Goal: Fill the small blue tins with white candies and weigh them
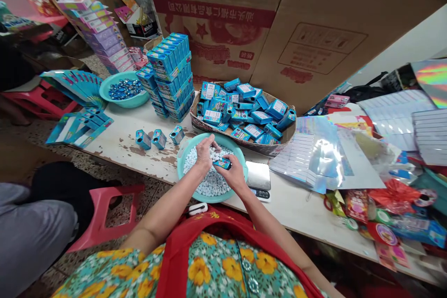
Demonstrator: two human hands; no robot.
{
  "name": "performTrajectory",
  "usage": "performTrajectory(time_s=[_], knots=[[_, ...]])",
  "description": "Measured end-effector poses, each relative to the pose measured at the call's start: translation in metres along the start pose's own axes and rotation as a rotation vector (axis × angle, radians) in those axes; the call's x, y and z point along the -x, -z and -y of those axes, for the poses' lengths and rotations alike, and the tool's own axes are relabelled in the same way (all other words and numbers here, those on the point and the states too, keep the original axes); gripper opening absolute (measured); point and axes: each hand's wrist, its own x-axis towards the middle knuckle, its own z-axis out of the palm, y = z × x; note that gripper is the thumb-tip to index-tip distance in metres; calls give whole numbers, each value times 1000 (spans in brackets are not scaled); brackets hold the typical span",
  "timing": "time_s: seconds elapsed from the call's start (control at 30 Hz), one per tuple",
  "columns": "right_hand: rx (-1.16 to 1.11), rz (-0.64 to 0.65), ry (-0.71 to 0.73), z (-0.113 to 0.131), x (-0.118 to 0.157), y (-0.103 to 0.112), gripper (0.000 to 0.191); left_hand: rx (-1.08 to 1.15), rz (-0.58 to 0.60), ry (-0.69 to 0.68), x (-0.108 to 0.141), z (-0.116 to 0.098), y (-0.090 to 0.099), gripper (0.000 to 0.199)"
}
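Observation:
A turquoise basin (180, 167) on the table holds many small white pieces (209, 185). Over it, my right hand (234, 172) grips a small blue box (222, 163) between thumb and fingers. My left hand (205, 151) is just left of the box, its fingers curled among white pieces; some of them seem to lie in or against its fingers. Three small blue boxes (159, 139) stand in a row left of the basin. A cardboard tray (240, 143) behind the basin is heaped with more blue boxes. Right of the basin lies a digital scale (258, 177).
Stacked blue boxes (174, 74) and a basin of blue wrapped pieces (139, 100) stand at the back left. Shiny sheets (314, 149) and colourful packets (384, 205) cover the right side. A person's leg (35, 223) and a red stool (104, 209) are at the left.

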Motion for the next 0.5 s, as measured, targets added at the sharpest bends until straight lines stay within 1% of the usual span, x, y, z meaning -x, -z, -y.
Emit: performTrajectory(time_s=[0.07,0.17,0.37,0.5], knots=[[-4,1,-8,2,-2,-1,24,-6,-5,-14,-2,-1,0,30],[-13,-4,-6,4,-4,-3,23,-11,-30,-18,-2,-3,0,34],[-18,-3,14,5,-5,-7,23,-71,-39,-47,-1,-3,3,37],[13,7,20,6,-8,-9,22,-89,-26,-39,1,-2,4,38]])
